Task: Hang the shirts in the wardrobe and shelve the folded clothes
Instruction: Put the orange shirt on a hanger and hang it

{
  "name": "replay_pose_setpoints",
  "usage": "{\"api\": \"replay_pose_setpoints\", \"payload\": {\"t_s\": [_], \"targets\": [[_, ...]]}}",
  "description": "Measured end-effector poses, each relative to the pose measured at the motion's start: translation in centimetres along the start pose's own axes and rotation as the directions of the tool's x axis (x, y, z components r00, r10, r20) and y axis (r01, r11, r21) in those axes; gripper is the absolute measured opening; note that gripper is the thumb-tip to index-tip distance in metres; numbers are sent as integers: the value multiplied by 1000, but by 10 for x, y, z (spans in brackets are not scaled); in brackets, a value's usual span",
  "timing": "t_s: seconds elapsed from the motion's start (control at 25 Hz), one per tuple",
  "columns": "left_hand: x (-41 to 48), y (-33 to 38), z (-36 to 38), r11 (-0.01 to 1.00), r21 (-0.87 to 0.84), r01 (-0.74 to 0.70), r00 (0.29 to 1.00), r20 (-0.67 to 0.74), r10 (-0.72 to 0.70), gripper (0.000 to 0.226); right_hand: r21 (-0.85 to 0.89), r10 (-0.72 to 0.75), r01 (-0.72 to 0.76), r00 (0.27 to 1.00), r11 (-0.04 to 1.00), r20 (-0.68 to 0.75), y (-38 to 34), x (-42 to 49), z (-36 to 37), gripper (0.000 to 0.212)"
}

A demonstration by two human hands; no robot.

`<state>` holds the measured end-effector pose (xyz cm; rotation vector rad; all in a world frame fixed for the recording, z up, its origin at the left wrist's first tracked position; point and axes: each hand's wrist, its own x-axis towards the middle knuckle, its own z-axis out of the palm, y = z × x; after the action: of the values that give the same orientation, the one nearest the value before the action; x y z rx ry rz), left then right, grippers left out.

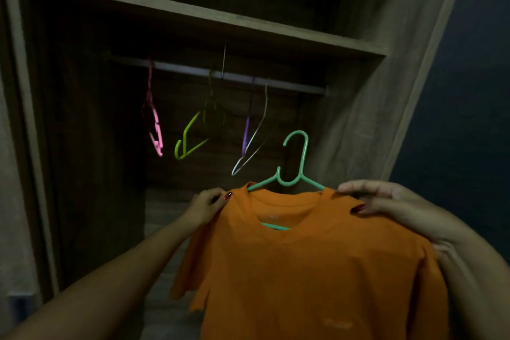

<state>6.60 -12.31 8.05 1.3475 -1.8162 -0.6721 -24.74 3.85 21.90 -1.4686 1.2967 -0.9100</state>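
Wardrobe [358, 107] is open, rail [193, 70] sits under the shelf [209, 19]. On the rail: pink hanger [154, 130], lime hanger [190, 138], purple hanger [246, 130], white hanger [254, 152], all bare. The free rail at the right end looks like the slot. Left hand [205, 208] pinches the orange shirt [303, 270] at the shoulder on its side. The shirt is threaded on the green hanger [296, 163], hook upright and free, below the rail and not yet on it. Right hand [386, 201] pinches the other shoulder. Hands are apart, one per shoulder, probably to keep the fabric seated on the hanger arms and the hook pointing up for the lift. Shirt is held in the air in front of the wardrobe. Folded clothes not in view.
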Motion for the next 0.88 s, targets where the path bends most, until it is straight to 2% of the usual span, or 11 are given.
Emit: {"api": "replay_pose_setpoints", "payload": {"t_s": [0.08, 0.16, 0.24, 0.32, 0.44, 0.6, 0.72, 0.88], "targets": [[8, 11, 20, 989, -114, 92, 996, 13, -91, 14, -27, 18, -18, 1000, 999, -25, -6, 0, 4, 38], [10, 28, 33, 979, -165, 120, 991, 76, -109, 24, -30, 5, -6, 999, 1000, -39, -11, 3, 9, 39], [8, 43, 40, 973, -205, 105, 988, 133, -79, 34, 28, -17, 20, 996, 999, -91, -17, 12, 12, 39], [5, 56, 38, 974, -220, 60, 990, 136, -30, 34, 55, -49, 60, 983, 997, -177, -23, 27, 14, 39], [2, 67, 28, 961, -276, 2, 996, 84, 22, 31, -30, -162, 161, 937, 987, -310, -35, 56, 20, 39], [-7, 72, 11, 954, -295, -61, 995, 52, 80, 32, -115, -294, 271, 864, 956, -409, -44, 116, 26, 36], [-13, 70, 3, 946, -322, -31, 995, 80, 60, 30, -172, -333, 285, 808, 943, -485, -40, 172, 19, 33], [-20, 69, -4, 936, -353, -6, 992, 115, 50, 27, -231, -314, 224, 798, 947, -514, -34, 222, 6, 32]]}}
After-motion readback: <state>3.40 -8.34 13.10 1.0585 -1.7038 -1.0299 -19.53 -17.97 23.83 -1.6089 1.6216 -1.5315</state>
